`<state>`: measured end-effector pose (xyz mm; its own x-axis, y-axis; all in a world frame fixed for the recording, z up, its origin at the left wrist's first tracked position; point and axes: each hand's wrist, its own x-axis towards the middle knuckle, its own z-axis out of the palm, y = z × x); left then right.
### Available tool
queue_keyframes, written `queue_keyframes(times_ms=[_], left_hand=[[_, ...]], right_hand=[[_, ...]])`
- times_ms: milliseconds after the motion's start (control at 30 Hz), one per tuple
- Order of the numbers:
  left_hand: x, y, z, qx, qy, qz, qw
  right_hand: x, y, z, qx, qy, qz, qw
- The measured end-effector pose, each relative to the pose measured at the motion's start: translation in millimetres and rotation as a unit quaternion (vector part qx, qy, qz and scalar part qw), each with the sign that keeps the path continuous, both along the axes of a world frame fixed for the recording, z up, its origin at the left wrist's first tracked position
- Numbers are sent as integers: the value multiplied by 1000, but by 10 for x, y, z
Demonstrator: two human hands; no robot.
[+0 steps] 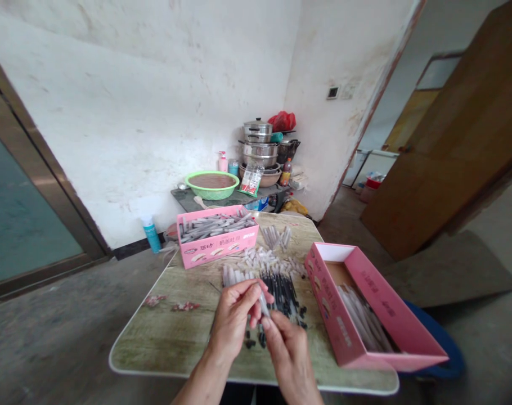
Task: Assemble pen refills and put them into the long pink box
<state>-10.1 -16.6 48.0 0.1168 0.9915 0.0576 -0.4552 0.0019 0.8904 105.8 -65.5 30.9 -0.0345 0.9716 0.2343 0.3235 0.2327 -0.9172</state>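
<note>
Over the near part of the table, both hands meet at a translucent whitish pen barrel (264,304). My left hand (232,318) is closed, pinching its upper end between thumb and fingers. Lower down, my right hand (288,347) grips the same barrel with thumb and forefinger. Just beyond the hands lie rows of black pen refills (284,289) and some white tubes (234,275). Small black caps (262,339) are scattered beneath the fingers, partly hidden by them. A heap of small clear pieces (256,260) spreads further back.
A pink box (218,246) full of pens stands at the back left. Another pink box (336,323), holding long pale pieces, sits along the table's (155,337) right edge. Behind, a dark side table (182,199) carries a green basin (214,193) and stacked steamer pots (259,152).
</note>
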Motion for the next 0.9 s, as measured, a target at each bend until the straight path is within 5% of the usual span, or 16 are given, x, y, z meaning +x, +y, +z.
queue_keyframes(times_ms=[133, 200, 267, 400, 467, 533, 633, 733, 800, 900], left_hand=[[-54, 21, -29, -33, -44, -100, 993], [-43, -8, -74, -43, -50, -122, 990], [-29, -46, -110, -44, -37, -113, 992], [-122, 7, -65, -12, -33, 4, 999], [-233, 149, -7, 24, -50, 114, 992], [-325, 355, 12, 57, -54, 190, 979], [-318, 713, -130, 68, 27, 191, 979], [-152, 1069, -438, 4, 122, 152, 981], [-34, 1276, -635, -13, 135, 140, 981], [45, 1486, -798, -25, 148, 132, 980]], right_hand=[[-33, -39, 1, -200, 327, 154, 911], [-57, -40, -35, -225, 398, 176, 872], [-84, -37, -64, -213, 396, 175, 876], [-104, -62, -103, -54, 106, 49, 992], [-59, -83, -132, 30, -76, -27, 996], [64, -78, -143, 68, -179, -84, 978], [443, 17, -49, 75, -277, -211, 935], [992, 181, 153, -21, -425, -360, 830], [1353, 276, 270, -93, -479, -382, 785], [1718, 337, 342, -158, -505, -360, 769]])
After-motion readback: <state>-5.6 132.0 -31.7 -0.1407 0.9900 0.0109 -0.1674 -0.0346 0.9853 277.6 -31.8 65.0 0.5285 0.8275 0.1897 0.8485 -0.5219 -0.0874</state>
